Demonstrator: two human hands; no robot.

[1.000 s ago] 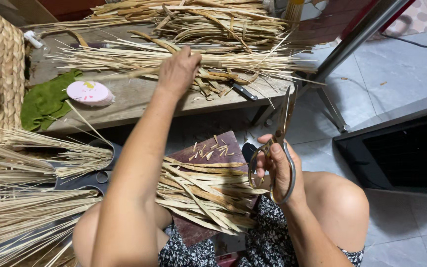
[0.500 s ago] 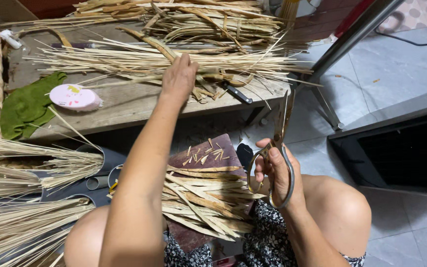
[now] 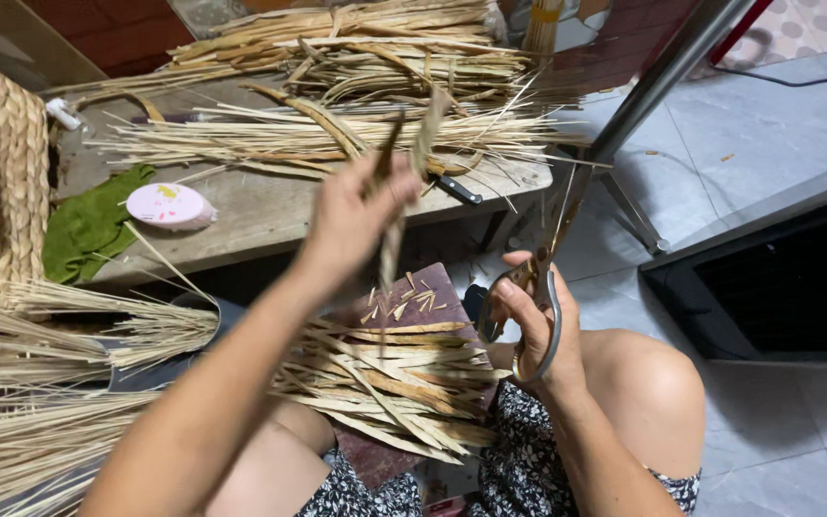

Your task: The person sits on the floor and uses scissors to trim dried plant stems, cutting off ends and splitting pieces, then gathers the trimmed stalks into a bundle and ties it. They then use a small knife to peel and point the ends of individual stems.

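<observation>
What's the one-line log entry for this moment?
left hand: holds dried leaf strips | right hand: holds scissors | cut strips on lap

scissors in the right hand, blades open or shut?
Shut. The scissors in the right hand point up, and the blades read as one narrow line with no gap. The left hand holds dried leaf strips.

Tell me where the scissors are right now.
In the head view, the scissors are in the right hand, right of centre, blades pointing up toward the wooden table's edge, just right of the cut strips piled on the lap.
</observation>
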